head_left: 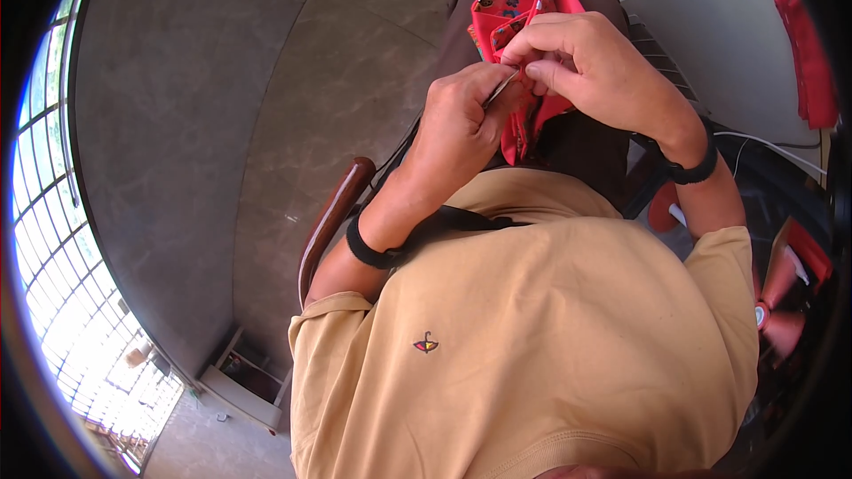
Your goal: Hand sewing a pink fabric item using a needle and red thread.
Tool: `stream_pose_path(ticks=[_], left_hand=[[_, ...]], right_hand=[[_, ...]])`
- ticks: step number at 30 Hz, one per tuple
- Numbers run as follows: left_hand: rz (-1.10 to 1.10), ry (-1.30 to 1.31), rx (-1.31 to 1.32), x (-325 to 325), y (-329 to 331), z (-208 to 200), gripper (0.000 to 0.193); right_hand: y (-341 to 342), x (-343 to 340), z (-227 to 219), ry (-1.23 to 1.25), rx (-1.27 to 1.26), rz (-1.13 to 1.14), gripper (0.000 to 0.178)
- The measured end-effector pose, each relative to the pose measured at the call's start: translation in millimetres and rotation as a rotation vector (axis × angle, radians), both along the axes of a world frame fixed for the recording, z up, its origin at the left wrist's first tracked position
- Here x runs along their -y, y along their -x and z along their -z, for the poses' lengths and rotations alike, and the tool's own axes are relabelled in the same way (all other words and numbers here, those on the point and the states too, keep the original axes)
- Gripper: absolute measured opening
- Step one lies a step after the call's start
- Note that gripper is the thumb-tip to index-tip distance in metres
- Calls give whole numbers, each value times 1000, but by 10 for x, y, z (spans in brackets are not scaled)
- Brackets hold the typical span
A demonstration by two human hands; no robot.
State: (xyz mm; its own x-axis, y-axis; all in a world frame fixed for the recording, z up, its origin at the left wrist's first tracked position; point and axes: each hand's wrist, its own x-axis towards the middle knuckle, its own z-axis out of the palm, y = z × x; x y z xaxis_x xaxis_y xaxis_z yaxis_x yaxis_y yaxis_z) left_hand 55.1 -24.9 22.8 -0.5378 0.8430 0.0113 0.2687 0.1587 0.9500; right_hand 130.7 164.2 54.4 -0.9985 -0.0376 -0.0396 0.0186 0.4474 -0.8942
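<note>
A red floral cloth (517, 4), folded and gathered, lies over my dark-trousered lap, and part of it hangs down between my hands. My left hand (457, 120) is closed around a thin, flat, metal-looking piece (502, 86); its tip points at the cloth, and my fingers hide the rest, so its kind cannot be told. From the right, my right hand (608, 75) pinches the cloth between thumb and forefinger, close to that tip. Both sets of fingertips nearly meet there. Anything finer held in the pinch is too small to make out.
A brown chair armrest (333, 217) is beside my left forearm. At the right stand a white box (745, 53) with red cloth (808, 53) hanging by it, a white cable (772, 144) and a red-bladed fan (781, 310). A barred window (62, 239) lines the far left.
</note>
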Motion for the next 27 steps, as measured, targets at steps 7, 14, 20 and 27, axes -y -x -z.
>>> stream_pose_path(ticks=[7, 14, 20, 27], left_hand=[[-5, 1, 61, 13, -3, 49, 14], [-66, 46, 232, 41, 44, 47, 13], [-32, 16, 30, 88, 17, 162, 15], [-1, 20, -134, 130, -72, 298, 23]], right_hand=[[-50, 74, 103, 203, 63, 148, 3], [-58, 60, 131, 351, 127, 155, 10], [-11, 16, 201, 376, 205, 100, 13], [-78, 59, 374, 201, 144, 156, 9]])
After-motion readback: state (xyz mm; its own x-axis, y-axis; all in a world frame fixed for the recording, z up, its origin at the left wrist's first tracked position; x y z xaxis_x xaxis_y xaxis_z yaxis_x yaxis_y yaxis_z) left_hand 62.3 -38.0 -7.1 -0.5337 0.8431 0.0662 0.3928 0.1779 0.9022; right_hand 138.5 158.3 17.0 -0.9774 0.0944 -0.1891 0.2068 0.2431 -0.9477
